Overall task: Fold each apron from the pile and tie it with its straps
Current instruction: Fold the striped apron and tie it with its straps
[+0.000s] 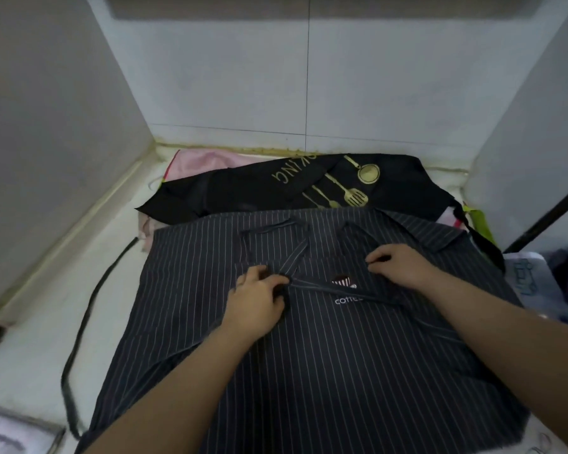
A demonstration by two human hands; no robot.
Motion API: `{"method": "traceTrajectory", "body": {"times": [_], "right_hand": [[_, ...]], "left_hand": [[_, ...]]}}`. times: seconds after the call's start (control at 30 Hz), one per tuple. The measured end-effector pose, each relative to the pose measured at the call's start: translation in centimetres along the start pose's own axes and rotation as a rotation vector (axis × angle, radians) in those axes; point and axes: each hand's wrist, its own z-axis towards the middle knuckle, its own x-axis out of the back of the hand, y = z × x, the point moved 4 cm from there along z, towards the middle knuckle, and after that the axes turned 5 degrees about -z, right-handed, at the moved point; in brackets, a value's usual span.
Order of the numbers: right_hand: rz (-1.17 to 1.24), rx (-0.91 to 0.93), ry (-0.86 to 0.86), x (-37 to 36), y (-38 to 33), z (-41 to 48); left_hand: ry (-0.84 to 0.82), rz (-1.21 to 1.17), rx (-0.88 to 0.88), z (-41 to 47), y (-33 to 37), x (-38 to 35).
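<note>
A dark grey pinstriped cloth apron (pixel 325 371) lies spread flat on the white tabletop (pixel 46 322), filling the near middle of it. Both hands rest on its upper part. The left hand (pixel 259 298) has its fingers curled round a flat striped strap (pixel 297 253) where the strap crosses the bib. The right hand (pixel 399 267) pinches a thinner strap loop (pixel 354 229) between thumb and fingertips. A long dark tie (pixel 87 309) trails off the apron's left edge across the tabletop. Behind, touching the striped apron's far edge, lies a black apron printed with gold utensils (pixel 243 188) — over a pink cloth (pixel 200 162) against the white tiled wall (pixel 243 77).
</note>
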Motion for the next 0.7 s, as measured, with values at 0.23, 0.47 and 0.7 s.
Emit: {"method": "traceTrajectory", "body": {"times": [0.23,0.47,0.7], "right_hand": [[0.075,-0.073,-0.007,-0.8,-2.6,5.4],[0.583,0.06,0.279,3.6,-6.2,7.3],[0.106,0.098,0.043,1.0,-6.2,9.6]], "left_hand": [[-0.08,0.011,-0.023,8.1,2.2,-1.0],[0.648,-0.896,0.016,10.6,-1.3,6.7],[0.399,-0.828,0.12,15.1,-5.4,8.7]]}}
